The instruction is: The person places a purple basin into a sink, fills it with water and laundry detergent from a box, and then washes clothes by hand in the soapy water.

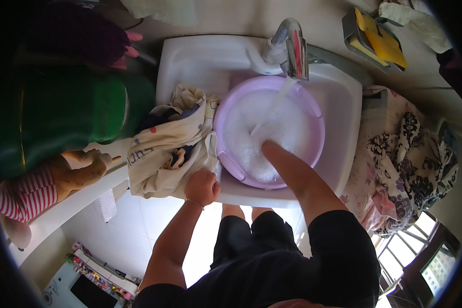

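Note:
A lilac plastic basin [318, 127] sits in the white sink [348, 127]. White suds [246, 104] fill it, and a stream of water falls into them from the chrome faucet [297, 50]. My right forearm [304, 173] reaches into the foam from the lower right, and my right hand is hidden below the surface. On the left side of the sink lies a crumpled cream printed cloth [165, 138], bunched with dark fabric. My left hand [202, 186] rests at its lower edge, by the sink's front rim, fingers curled into a fist. No fabric shows plainly between those fingers.
A dark green cylindrical container [61, 119] stands left of the sink, near a plush toy in red-and-white stripes [38, 192]. Black-and-white patterned fabric [415, 165] is heaped on the right. A wall holder [354, 32] with yellow items is at the upper right.

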A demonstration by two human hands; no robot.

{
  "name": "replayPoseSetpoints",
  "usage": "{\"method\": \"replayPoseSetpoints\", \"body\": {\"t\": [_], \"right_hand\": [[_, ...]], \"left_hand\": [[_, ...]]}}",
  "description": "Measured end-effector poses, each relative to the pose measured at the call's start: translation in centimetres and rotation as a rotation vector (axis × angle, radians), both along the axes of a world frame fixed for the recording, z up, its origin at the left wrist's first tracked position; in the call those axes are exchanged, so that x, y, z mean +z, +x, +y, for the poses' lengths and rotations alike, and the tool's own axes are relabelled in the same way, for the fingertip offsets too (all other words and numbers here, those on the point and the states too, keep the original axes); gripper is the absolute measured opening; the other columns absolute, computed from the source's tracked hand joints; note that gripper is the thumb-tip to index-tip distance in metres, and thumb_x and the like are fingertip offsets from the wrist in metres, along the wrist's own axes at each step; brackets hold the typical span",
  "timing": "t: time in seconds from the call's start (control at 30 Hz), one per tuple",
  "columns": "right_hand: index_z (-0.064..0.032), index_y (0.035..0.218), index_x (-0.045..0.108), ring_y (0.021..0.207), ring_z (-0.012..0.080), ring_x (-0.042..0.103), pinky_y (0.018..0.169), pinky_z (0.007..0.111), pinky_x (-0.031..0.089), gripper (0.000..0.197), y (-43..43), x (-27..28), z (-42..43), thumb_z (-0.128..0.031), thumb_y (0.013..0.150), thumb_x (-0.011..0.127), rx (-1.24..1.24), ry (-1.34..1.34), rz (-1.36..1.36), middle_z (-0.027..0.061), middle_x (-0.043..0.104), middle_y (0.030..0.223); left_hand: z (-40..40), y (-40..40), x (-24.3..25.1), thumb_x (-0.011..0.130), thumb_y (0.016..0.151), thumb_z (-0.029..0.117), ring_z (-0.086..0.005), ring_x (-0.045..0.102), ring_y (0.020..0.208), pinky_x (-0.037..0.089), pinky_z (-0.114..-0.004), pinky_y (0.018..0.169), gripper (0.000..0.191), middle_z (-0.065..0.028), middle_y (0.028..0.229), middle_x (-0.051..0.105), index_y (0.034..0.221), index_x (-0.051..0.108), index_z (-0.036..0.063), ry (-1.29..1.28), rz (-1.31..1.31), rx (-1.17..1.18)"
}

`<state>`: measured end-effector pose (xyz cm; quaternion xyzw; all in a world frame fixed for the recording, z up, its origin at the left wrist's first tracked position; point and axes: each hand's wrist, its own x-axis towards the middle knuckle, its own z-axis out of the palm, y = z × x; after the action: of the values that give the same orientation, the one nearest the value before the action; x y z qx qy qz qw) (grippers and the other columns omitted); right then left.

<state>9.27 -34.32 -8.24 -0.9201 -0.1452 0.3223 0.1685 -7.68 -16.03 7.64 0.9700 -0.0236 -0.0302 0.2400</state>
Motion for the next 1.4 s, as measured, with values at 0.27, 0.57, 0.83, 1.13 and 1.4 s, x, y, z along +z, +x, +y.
{"method": "replayPoseSetpoints", "body": {"t": [0.27, 0.57, 0.83, 1.13, 1.4], "right_hand": [[0.0001, 0.119, 0.051, 0.099, 0.0220, 0.052, 0.085, 0.037, 0.042, 0.036, -2.7, 0.6, -1.3, -0.022, 0.091, 0.043, 0.038, 0.008, -0.048, 0.0175, 0.054, 0.108], [-0.0001, 0.119, 0.050, 0.101, 0.0223, 0.051, 0.086, 0.038, 0.042, 0.037, -2.4, 1.2, -3.2, -0.023, 0.091, 0.043, 0.013, 0.005, -0.013, 0.0177, 0.054, 0.109], [-0.0003, 0.120, 0.050, 0.102, 0.0227, 0.051, 0.087, 0.038, 0.041, 0.038, 4.1, 0.9, -4.4, -0.024, 0.091, 0.043, -0.080, 0.042, 0.263, 0.0179, 0.053, 0.111], [-0.0005, 0.121, 0.050, 0.104, 0.0231, 0.050, 0.088, 0.038, 0.040, 0.039, 5.4, 0.4, -3.9, -0.025, 0.091, 0.043, -0.139, 0.066, 0.283, 0.0181, 0.052, 0.112], [-0.0006, 0.121, 0.049, 0.105, 0.0234, 0.049, 0.089, 0.038, 0.039, 0.040, 3.9, -1.1, -1.4, -0.026, 0.091, 0.043, -0.169, 0.059, 0.144, 0.0183, 0.052, 0.113]], "left_hand": [[-0.2, -0.1, -0.1, 0.060, 0.067, 0.014, -0.0298, 0.052, 0.066, 0.043, -0.042, 0.059, 0.012, -0.0089, 0.067, 0.051, 0.069, 0.050, 0.0076, 0.006, -0.007, 0.000], [-0.5, -0.4, -0.4, 0.060, 0.067, 0.015, -0.0301, 0.052, 0.066, 0.042, -0.043, 0.058, 0.013, -0.0093, 0.067, 0.052, 0.068, 0.049, 0.0085, 0.004, 0.021, 0.017], [-0.3, -0.2, -0.2, 0.059, 0.067, 0.015, -0.0304, 0.052, 0.064, 0.042, -0.043, 0.058, 0.013, -0.0095, 0.066, 0.051, 0.068, 0.048, 0.0078, 0.002, 0.000, 0.038], [-0.5, -0.2, -0.5, 0.059, 0.066, 0.013, -0.0316, 0.051, 0.064, 0.041, -0.044, 0.056, 0.011, -0.0108, 0.066, 0.050, 0.069, 0.049, 0.0074, 0.004, 0.001, -0.009], [-0.4, -0.3, -1.1, 0.058, 0.067, 0.014, -0.0320, 0.051, 0.065, 0.041, -0.045, 0.058, 0.010, -0.0103, 0.069, 0.052, 0.072, 0.051, 0.0076, 0.038, -0.034, -0.025]]}}
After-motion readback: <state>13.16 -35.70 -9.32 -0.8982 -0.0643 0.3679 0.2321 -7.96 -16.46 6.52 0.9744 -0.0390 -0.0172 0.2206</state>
